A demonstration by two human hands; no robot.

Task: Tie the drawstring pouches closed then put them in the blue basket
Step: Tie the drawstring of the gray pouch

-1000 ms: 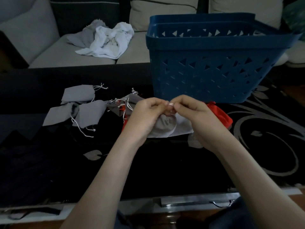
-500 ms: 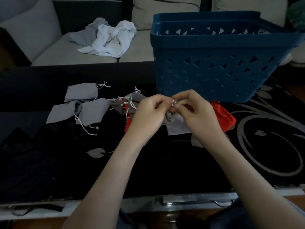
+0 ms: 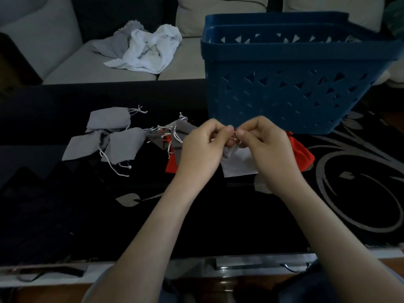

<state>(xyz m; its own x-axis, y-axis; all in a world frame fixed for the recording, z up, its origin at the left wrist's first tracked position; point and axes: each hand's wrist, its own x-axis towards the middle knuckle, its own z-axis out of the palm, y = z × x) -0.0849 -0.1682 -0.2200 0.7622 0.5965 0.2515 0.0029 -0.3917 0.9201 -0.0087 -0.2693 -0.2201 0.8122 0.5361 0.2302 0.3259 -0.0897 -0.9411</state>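
My left hand [image 3: 203,147] and my right hand [image 3: 265,145] meet at the table's middle, each pinching the white drawstring [image 3: 235,138] of a light grey pouch [image 3: 239,165] that hangs below my fingers. The blue basket [image 3: 290,84] with triangle cut-outs stands just behind my hands. Several grey pouches [image 3: 122,143] with loose white strings lie to the left. A darker grey pouch [image 3: 182,132] lies by my left hand over a red one [image 3: 171,166]. Another red pouch [image 3: 302,154] sits right of my right hand, in front of the basket.
The table [image 3: 218,215] is black with a silver swirl pattern [image 3: 360,193]; its near edge runs along the bottom. Behind it is a grey sofa [image 3: 83,62] with a crumpled white and grey cloth [image 3: 148,51] on the seat.
My hands have lifted the light grey pouch off the table and drawn its mouth closed; the fingertips now pinch the string ends close together. The pouch body hangs lower and flatter.
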